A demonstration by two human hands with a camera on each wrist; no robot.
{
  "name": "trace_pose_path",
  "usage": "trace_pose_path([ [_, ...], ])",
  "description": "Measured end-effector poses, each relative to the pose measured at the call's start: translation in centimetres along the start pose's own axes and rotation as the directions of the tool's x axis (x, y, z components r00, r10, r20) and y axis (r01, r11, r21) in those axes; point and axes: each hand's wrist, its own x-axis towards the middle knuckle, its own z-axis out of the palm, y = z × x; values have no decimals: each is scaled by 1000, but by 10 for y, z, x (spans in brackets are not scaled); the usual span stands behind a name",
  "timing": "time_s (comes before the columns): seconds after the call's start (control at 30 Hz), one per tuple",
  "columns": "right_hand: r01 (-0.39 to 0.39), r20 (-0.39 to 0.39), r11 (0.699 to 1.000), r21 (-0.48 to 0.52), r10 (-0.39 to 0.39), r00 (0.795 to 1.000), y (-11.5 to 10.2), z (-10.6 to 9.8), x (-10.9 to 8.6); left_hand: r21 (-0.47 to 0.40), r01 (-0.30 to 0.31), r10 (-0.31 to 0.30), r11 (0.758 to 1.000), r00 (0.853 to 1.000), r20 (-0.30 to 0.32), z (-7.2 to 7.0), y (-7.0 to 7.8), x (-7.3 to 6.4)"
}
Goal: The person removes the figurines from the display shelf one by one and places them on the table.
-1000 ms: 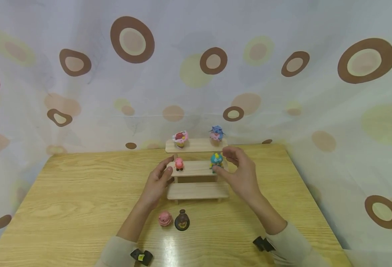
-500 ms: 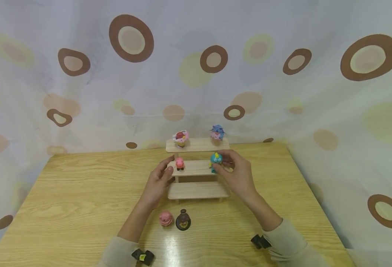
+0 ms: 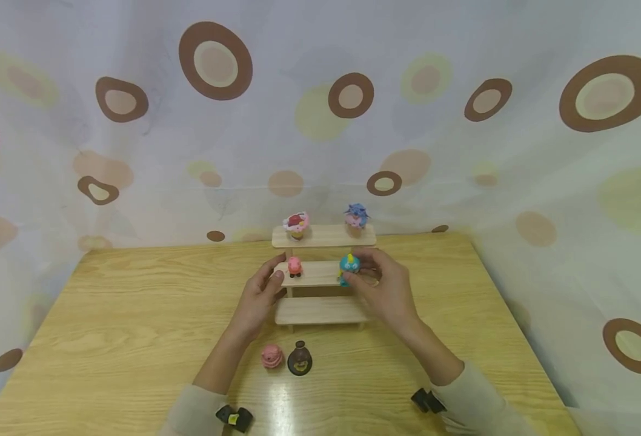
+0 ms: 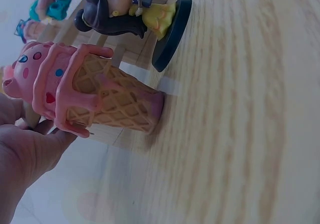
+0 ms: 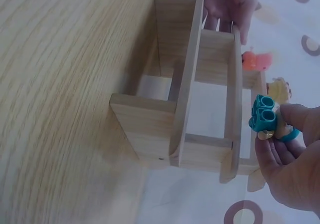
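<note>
In the head view my right hand (image 3: 388, 290) pinches a teal figurine (image 3: 349, 266) with a yellow crest, near the right end of the middle board. The right wrist view shows the hollow soles of the teal figurine (image 5: 264, 115) between thumb and fingers. My left hand (image 3: 257, 297) grips the left end of that board on the three-tier wooden shelf (image 3: 320, 310). A small pink-red figurine (image 3: 294, 266) stands beside my left thumb. On the top board are a pink-and-white figurine (image 3: 296, 225) and a blue-and-pink figurine (image 3: 356, 215).
In front of the shelf, on the wooden table (image 3: 135, 339), stand a pink ice-cream-cone figurine (image 4: 95, 88) and a dark-haired girl figurine (image 4: 130, 13) in a yellow dress on a round dark base. A patterned sheet (image 3: 320, 151) hangs behind the table.
My right hand has closed its fingers round the teal figurine and shifted it slightly left along the middle board. My left hand stays at the shelf's left end.
</note>
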Motion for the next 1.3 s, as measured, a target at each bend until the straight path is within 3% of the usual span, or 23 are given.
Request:
trace_pose_path([
  [0.33,7,72,1000,29,-9,997,-19,1,-17,-6,6,-6,1000,1000,-20,-1,0,-2],
  [0.53,-9,157,1000,19,6,988,-18,6,-28,-12,-6,6,1000,1000,-11,-4,-1,-5],
  [0.87,-63,281,998,-30,68,957,-13,16,-49,-8,-5,5,1000,1000,-10,-2,-3,-4],
  [1.07,-48,335,997,-53,63,940,-7,20,-56,-3,3,-3,1000,1000,-12,1,-1,-2],
  [1.3,-104,424,995,2,94,901,1,26,-63,9,-9,9,1000,1000,-5,1,1,0],
])
